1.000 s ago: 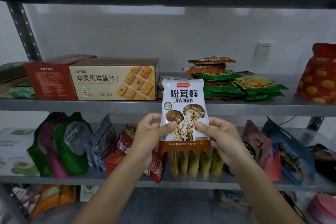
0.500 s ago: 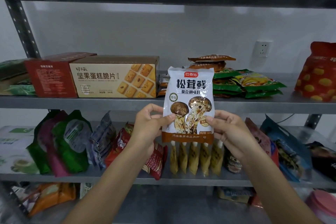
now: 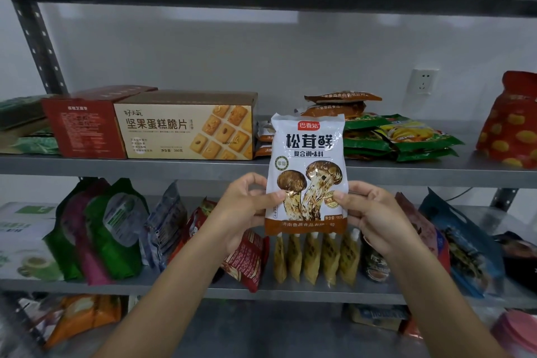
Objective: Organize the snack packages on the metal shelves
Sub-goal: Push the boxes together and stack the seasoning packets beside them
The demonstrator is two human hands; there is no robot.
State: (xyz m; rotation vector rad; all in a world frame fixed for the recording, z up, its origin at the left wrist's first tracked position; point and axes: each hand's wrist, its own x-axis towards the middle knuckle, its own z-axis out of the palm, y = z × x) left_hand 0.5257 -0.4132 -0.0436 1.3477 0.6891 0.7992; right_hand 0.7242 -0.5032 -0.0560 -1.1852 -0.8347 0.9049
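Note:
A white mushroom seasoning packet [image 3: 308, 154] with a brown bottom band is held upright in front of the upper shelf's edge [image 3: 174, 167]. My left hand [image 3: 247, 209] pinches its lower left side, thumb on the front. On the lower right side, my right hand [image 3: 374, 218] pinches it the same way. Behind the packet, flat on the upper shelf, lie more white packets [image 3: 264, 136] and a stack of green and brown packets [image 3: 386, 134].
A tan biscuit box [image 3: 189, 128] and a red box [image 3: 81, 125] stand on the upper shelf's left, a red spotted bag [image 3: 511, 122] at its right. The lower shelf [image 3: 174, 288] holds green bags [image 3: 107, 227], yellow sachets [image 3: 316, 261] and blue bags [image 3: 462, 244]. A wall socket [image 3: 422, 81] sits behind.
Both hands have lifted the mushroom packet upward, so its top now covers the upper shelf's front edge and the packets lying there. It has also straightened slightly.

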